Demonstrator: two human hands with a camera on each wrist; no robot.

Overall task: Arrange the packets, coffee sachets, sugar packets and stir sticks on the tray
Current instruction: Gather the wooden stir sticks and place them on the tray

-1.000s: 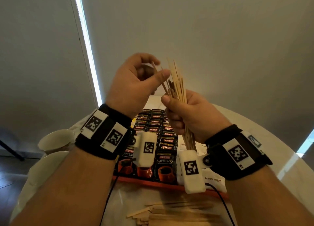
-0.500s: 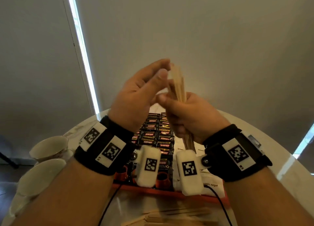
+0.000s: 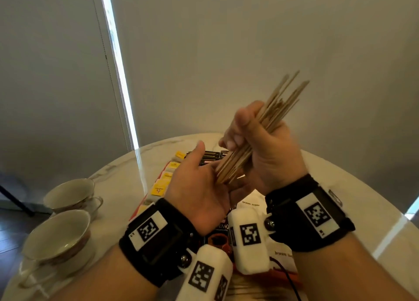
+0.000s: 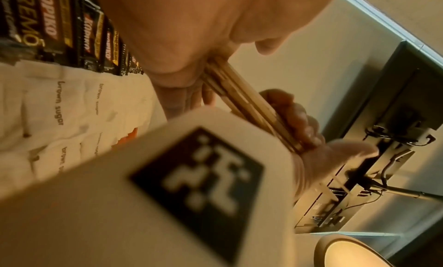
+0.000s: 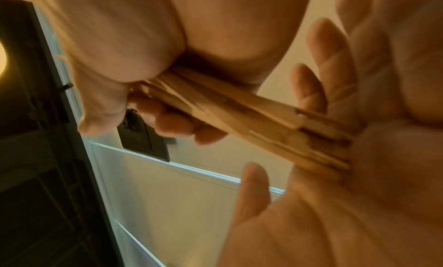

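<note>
My right hand (image 3: pixel 258 142) grips a bundle of wooden stir sticks (image 3: pixel 267 124) above the table, tilted up to the right. Their lower ends butt against the flat palm of my left hand (image 3: pixel 201 183), whose fingers are straight. The right wrist view shows the stir sticks (image 5: pixel 242 117) meeting that palm. Below the hands lies the orange tray (image 3: pixel 140 204) with rows of black coffee sachets (image 4: pixel 93 38), yellow packets (image 3: pixel 162 185) along its left side and white brown sugar packets (image 4: pixel 57 108) on its right. The hands hide much of the tray.
Two empty teacups (image 3: pixel 70 194) (image 3: pixel 56 235) stand on the round marble table (image 3: pixel 340 187) at the left. More wooden sticks (image 3: pixel 256 287) lie at the table's near edge, in front of the tray. A grey wall rises behind.
The bundle has tipped from upright to leaning right. My left hand dropped from the sticks' tops and now lies flat against their lower ends. My view shifted, so the cups show more.
</note>
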